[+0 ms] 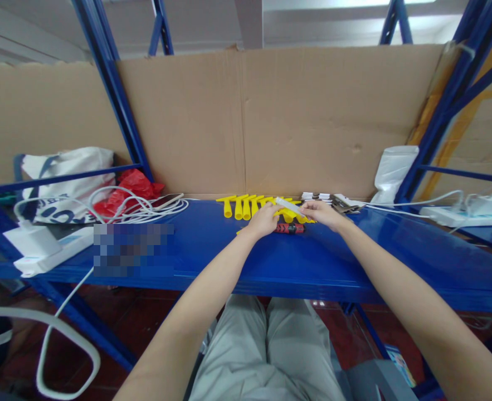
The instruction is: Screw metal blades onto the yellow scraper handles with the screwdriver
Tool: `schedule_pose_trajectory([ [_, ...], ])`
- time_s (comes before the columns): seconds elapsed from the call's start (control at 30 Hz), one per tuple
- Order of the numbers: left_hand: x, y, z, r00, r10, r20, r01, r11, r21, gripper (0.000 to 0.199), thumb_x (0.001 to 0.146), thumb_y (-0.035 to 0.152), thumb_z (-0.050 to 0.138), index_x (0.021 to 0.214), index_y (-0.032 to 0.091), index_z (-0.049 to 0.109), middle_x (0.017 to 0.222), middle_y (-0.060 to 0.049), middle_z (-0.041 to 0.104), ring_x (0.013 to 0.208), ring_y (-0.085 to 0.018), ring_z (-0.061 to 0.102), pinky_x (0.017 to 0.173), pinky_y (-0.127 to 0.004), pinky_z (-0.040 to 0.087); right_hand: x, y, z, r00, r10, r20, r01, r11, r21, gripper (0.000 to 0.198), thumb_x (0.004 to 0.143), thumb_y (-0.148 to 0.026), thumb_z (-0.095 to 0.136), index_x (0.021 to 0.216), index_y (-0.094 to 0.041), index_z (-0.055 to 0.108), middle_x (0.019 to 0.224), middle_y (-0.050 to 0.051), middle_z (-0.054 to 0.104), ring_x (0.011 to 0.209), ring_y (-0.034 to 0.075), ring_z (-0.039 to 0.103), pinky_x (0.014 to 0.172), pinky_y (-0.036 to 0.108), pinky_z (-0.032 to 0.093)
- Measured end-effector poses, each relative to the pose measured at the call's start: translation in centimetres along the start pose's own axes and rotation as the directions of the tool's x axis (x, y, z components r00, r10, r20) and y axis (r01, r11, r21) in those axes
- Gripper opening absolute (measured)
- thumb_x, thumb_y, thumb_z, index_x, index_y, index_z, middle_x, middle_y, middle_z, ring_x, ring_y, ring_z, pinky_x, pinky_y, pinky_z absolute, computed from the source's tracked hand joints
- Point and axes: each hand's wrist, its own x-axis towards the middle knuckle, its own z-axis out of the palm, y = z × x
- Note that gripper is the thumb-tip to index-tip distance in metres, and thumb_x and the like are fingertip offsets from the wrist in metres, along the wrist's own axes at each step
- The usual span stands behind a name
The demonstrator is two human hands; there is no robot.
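A pale flat strip (288,206) slants between my two hands above the blue shelf. Its left end is pinched in the fingers of my left hand (264,221). My right hand (323,215) has its fingers closed on the other end. Behind and under them lies a row of yellow plastic pieces with round tube-like ends (246,208), partly covered by my hands. Just below the strip a red and black tool handle (291,228) rests on the shelf, its left part hidden by my left hand. Right of my right hand lies a pile of flat dark and silver pieces (346,204).
Small black-and-white pieces (316,196) lie at the back. A white pouch (391,172) leans at the right. Coiled white cable (157,207), a red plastic bag (131,189), a cloth bag (70,172) and a power strip (57,253) occupy the left. Cardboard (304,117) closes the back.
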Motion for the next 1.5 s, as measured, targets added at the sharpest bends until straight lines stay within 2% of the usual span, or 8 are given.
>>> schedule_pose_trajectory([
  [0.17,0.0,0.2,0.0,0.999,0.045,-0.008,-0.045,0.999,-0.025,0.041,0.085,0.013,0.045,0.123,0.018,0.056,0.122,-0.01,0.058,0.114,-0.02,0.053,0.1,-0.036,0.042,-0.3,-0.9,0.2,0.999,0.031,-0.009,-0.031,1.0,0.005,0.018,0.073,-0.029,0.059,0.06,-0.017,0.055,0.046,-0.004,0.047,0.044,0.007,0.04,0.045,0.021,0.028],
  [0.37,-0.3,0.6,-0.3,0.997,0.07,-0.012,-0.07,0.997,-0.02,0.041,0.085,0.012,0.044,0.125,0.016,0.055,0.123,-0.01,0.056,0.116,-0.019,0.052,0.102,-0.035,0.04,-0.4,-1.2,0.4,0.998,0.058,-0.016,-0.058,0.998,0.008,0.023,0.078,-0.023,0.053,0.056,-0.016,0.055,0.043,-0.003,0.047,0.04,0.007,0.038,0.043,0.02,0.028],
  [0.5,-0.3,0.7,-0.4,0.997,0.074,-0.014,-0.074,0.997,0.003,0.041,0.086,0.012,0.043,0.126,0.016,0.053,0.125,-0.01,0.056,0.115,-0.019,0.052,0.102,-0.036,0.039,-0.5,-1.5,0.6,0.998,0.047,-0.038,-0.048,0.999,-0.012,0.027,0.079,-0.024,0.054,0.053,-0.016,0.054,0.043,-0.003,0.048,0.039,0.006,0.037,0.042,0.021,0.028],
  [0.73,-0.5,1.1,-0.6,0.997,0.075,0.005,-0.075,0.997,0.027,0.043,0.087,0.011,0.041,0.128,0.018,0.051,0.122,-0.01,0.057,0.114,-0.02,0.053,0.1,-0.036,0.041,-0.3,-1.3,1.5,0.987,0.038,-0.154,-0.054,0.993,-0.102,0.034,0.078,-0.029,0.054,0.048,-0.016,0.053,0.04,-0.002,0.045,0.037,0.006,0.035,0.04,0.02,0.026],
  [0.97,-0.6,1.2,-0.8,0.996,0.081,0.029,-0.084,0.992,0.099,0.044,0.089,0.014,0.04,0.131,0.024,0.049,0.111,-0.007,0.06,0.108,-0.02,0.054,0.096,-0.036,0.043,-0.7,-1.7,1.9,0.992,0.082,-0.095,-0.085,0.996,-0.029,0.033,0.075,-0.032,0.058,0.048,-0.015,0.054,0.043,0.0,0.05,0.037,0.005,0.035,0.039,0.021,0.024],
  [1.17,-0.7,1.4,-1.1,0.997,0.04,0.066,-0.051,0.983,0.175,0.043,0.092,0.022,0.038,0.133,0.029,0.049,0.104,-0.008,0.056,0.097,-0.022,0.056,0.087,-0.035,0.045,-1.0,-2.0,1.8,0.99,0.137,-0.016,-0.135,0.988,0.077,0.035,0.076,-0.03,0.06,0.046,-0.015,0.049,0.039,-0.003,0.041,0.035,0.003,0.027,0.038,0.02,0.018],
  [1.3,-0.8,1.6,-1.2,0.996,0.015,0.083,-0.032,0.98,0.198,0.046,0.092,0.022,0.037,0.135,0.032,0.046,0.103,-0.007,0.053,0.094,-0.02,0.054,0.084,-0.033,0.045,-1.1,-2.1,1.6,0.986,0.161,0.041,-0.165,0.978,0.13,0.035,0.076,-0.031,0.061,0.049,-0.015,0.047,0.044,-0.003,0.043,0.035,0.002,0.027,0.038,0.02,0.016],
  [1.5,-0.8,1.7,-1.1,0.996,0.016,0.091,-0.035,0.977,0.211,0.048,0.092,0.021,0.034,0.137,0.035,0.044,0.1,-0.006,0.053,0.093,-0.021,0.053,0.084,-0.032,0.044,-1.0,-2.2,1.9,0.978,0.207,0.023,-0.208,0.962,0.176,0.031,0.076,-0.032,0.064,0.057,-0.016,0.046,0.046,-0.006,0.04,0.035,0.002,0.026,0.039,0.019,0.014],
])
